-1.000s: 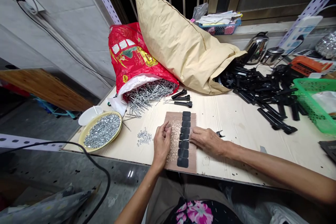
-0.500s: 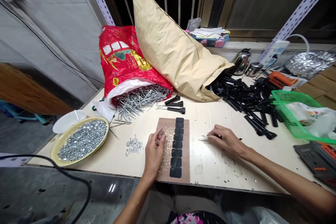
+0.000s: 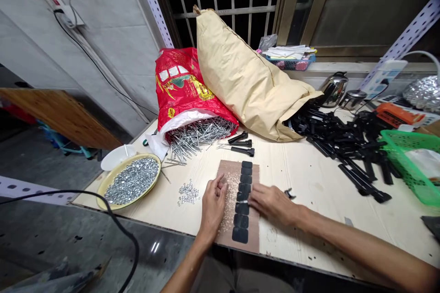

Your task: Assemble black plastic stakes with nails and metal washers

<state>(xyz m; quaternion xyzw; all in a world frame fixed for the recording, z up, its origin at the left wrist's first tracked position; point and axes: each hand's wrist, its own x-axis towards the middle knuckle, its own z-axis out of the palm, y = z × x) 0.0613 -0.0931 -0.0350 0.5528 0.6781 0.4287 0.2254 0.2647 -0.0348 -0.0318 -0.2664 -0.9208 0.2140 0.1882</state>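
Note:
A brown board [image 3: 255, 238] bears a column of black rounded squares [image 3: 242, 208] and many tiny pale pieces on its left part. My left hand [image 3: 213, 203] rests at the board's left edge with fingers curled together; what they hold, if anything, is hidden. My right hand [image 3: 273, 203] is over the board's right side, its fingers pinched on a small light-coloured piece at the black squares. Behind that hand a small black part [image 3: 289, 193] shows. Left of my left hand lies a loose group of small shiny pieces [image 3: 188, 192].
A yellow bowl [image 3: 99, 191] of metal pieces stands at left. Behind are a red bag [image 3: 178, 96] spilling metal pins, a beige sack [image 3: 237, 73], and three black-handled parts [image 3: 242, 151]. Black parts [image 3: 343, 137] are heaped at right beside a green basket [image 3: 395, 137].
My right hand has moved left from the bare table onto the board's black squares. The whole view has shifted, with things appearing further right and lower.

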